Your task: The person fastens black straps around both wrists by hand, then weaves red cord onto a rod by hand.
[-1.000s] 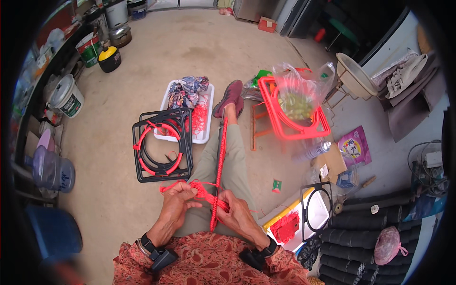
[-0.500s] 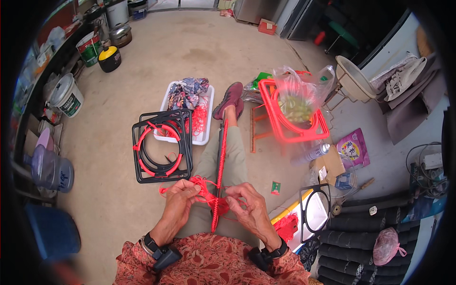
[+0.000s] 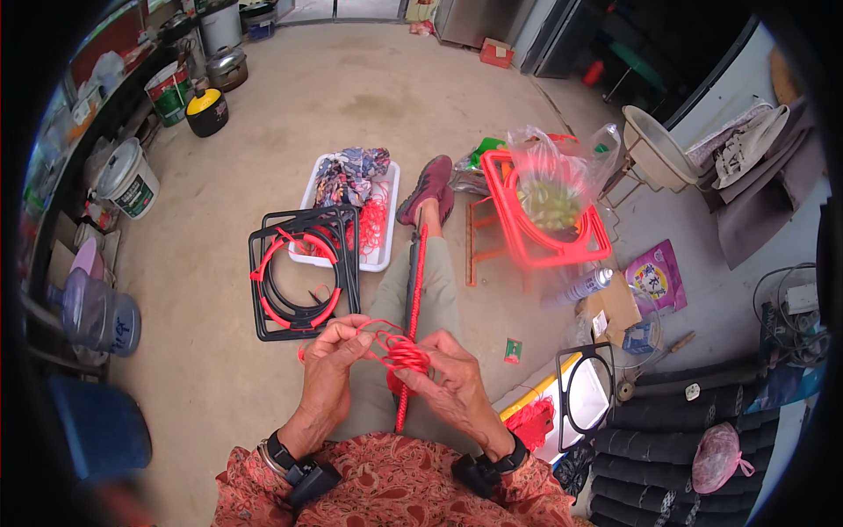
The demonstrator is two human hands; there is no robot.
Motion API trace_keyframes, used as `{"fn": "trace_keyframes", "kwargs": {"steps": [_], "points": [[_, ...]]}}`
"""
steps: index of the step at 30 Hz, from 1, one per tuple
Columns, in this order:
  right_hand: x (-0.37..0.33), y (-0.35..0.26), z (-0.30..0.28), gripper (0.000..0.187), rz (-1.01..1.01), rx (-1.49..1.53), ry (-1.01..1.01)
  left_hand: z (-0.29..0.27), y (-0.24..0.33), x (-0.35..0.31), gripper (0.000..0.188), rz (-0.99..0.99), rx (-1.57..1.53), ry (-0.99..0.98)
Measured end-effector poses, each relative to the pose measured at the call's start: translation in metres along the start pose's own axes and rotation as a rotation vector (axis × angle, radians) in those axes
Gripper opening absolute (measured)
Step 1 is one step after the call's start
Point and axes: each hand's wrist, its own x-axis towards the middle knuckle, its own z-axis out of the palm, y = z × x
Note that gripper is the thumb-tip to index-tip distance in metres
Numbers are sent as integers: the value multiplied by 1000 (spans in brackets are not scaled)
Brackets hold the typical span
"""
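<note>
In front of my lap, a looped bundle of red cord (image 3: pixel 406 353) lies between my hands. My right hand (image 3: pixel 452 378) is closed on the bundle, thumb below and fingers above. A strand of the cord is pinched between the thumb and fingers of my left hand (image 3: pixel 332 362). Behind the bundle, a long strip wrapped in braided red cord (image 3: pixel 417 285) runs from my lap along my legs toward my shoe (image 3: pixel 428 189). A black edge shows along the strip's left side. The bundle hides part of it.
On the floor ahead, black frames with a red-wrapped ring (image 3: pixel 294 277) lean against a white tray (image 3: pixel 392 230) of cloth and red cord. A red stool (image 3: pixel 562 249) bears a plastic bag. At right stand a white box (image 3: pixel 590 400) and black rolls (image 3: pixel 650 448).
My right hand has moved left and closed on the cord bundle, which now shows as rounded loops. My left hand has risen slightly, still pinching cord.
</note>
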Motion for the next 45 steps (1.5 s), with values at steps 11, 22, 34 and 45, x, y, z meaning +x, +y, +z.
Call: {"fn": "trace_keyframes", "kwargs": {"steps": [11,22,34,45], "points": [[-49,18,-122,34,59,1162,528,4,-27,-8,18,-245,-3,-91],[-140,132,-140,18,454,-57,948,6,-33,-18,22,-541,-137,-230],[-44,43,-4,24,623,561,-54,8,-39,-19,21,-503,-93,-114],[-54,43,-16,21,619,889,96,2,-48,-17,21,-639,-297,-253]]}}
